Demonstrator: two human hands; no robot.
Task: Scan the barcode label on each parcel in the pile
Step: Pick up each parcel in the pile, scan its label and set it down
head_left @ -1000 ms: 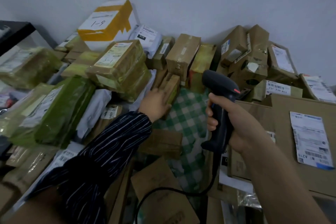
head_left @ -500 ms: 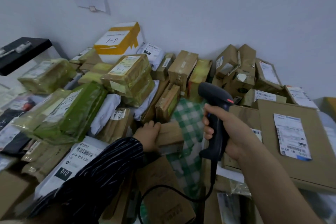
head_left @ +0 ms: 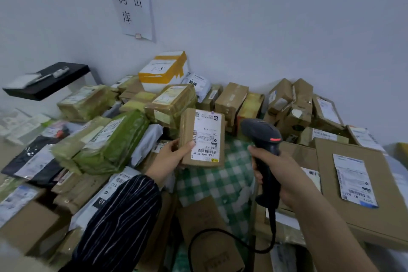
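One wide-angle view from the person's head looks forward and down across the parcel pile (head_left: 106,139) to the white wall (head_left: 287,28) and its sign (head_left: 130,0). Both forearms enter from the bottom edge. The left grip (head_left: 170,157), holding a parcel (head_left: 203,137), and the right grip (head_left: 280,174), holding a scanner (head_left: 262,137), sit close at mid-frame.

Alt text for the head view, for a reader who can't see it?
A left hand holds up a small box, label facing the camera, while the right hand grips a scanner beside it. Parcels are piled around, against a white wall.
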